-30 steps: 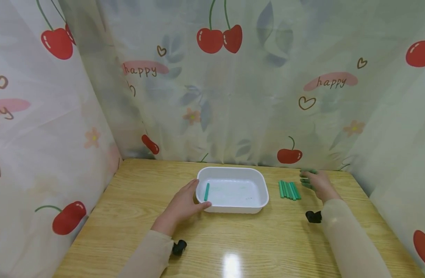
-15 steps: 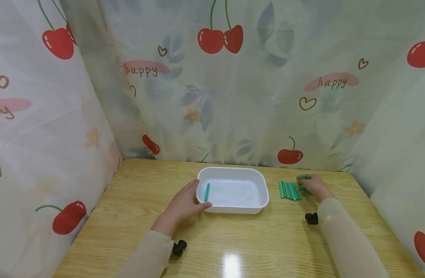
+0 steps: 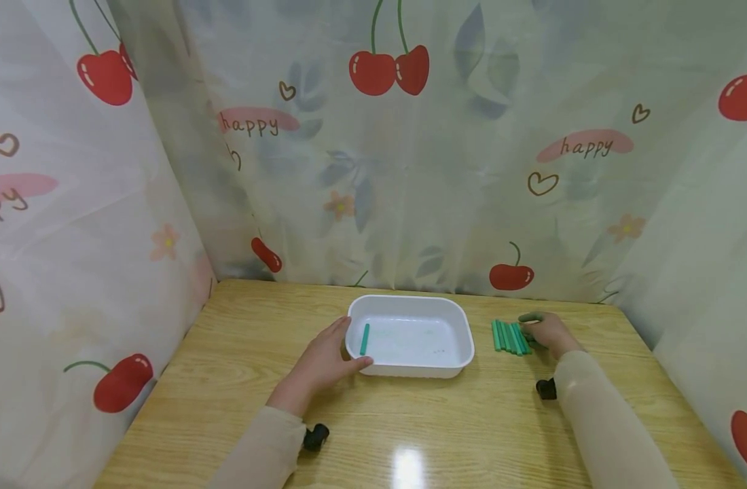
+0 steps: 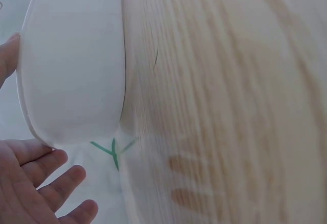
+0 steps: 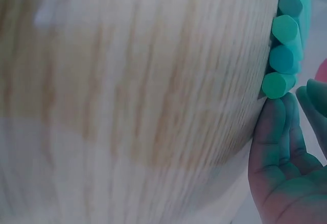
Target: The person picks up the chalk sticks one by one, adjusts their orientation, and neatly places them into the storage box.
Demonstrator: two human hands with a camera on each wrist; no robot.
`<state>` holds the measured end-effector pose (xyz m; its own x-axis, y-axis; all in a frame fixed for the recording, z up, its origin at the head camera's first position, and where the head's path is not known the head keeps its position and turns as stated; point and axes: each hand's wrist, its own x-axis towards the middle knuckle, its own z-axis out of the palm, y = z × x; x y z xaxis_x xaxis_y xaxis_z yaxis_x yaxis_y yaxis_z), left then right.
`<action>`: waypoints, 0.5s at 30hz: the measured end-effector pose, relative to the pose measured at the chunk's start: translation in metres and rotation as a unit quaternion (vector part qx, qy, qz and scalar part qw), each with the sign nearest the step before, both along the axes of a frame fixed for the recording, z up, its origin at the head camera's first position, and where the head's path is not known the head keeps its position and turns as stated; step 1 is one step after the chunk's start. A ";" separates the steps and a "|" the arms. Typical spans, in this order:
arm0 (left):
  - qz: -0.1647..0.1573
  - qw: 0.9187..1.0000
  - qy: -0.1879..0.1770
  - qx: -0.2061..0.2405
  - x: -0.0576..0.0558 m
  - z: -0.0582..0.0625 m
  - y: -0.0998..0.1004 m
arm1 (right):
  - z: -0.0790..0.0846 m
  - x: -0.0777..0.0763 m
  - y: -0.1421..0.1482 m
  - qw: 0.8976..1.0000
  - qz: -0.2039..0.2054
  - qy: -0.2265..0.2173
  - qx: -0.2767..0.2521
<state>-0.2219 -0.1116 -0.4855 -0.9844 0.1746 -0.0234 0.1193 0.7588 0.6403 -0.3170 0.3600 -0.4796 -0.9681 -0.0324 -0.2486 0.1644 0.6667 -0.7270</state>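
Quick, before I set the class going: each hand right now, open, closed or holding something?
Left hand: open, touching the white tray.
Right hand: open, beside the row of green sticks, none visibly gripped.

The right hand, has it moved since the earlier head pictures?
Yes, leftward: in the head view, the right hand has come closer to the green chalk sticks, which stayed beside the white tray.

Has left arm point(image 3: 263, 441) angled toward 1 o'clock; spreads left grip point(image 3: 321, 360) wide, thumb point(image 3: 356, 365) toward 3 o'clock, fingers point(image 4: 69, 183) fanned. Has right arm point(image 3: 608, 414) angled toward 11 o'clock; points right grip point(image 3: 551, 334) toward 10 o'clock, with green-smudged fingertips point(image 5: 274, 114).
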 end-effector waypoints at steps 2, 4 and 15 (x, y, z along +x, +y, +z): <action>0.000 1.000 0.001 0.001 0.000 0.000 0.000 | 0.000 0.000 -0.001 1.000 0.008 0.007 0.020; 0.000 1.000 0.002 0.001 0.000 0.000 0.000 | -0.001 0.000 -0.003 0.999 0.017 0.013 0.040; -0.003 1.000 0.005 0.001 -0.001 -0.002 -0.001 | -0.004 -0.005 -0.003 0.991 0.047 0.033 0.122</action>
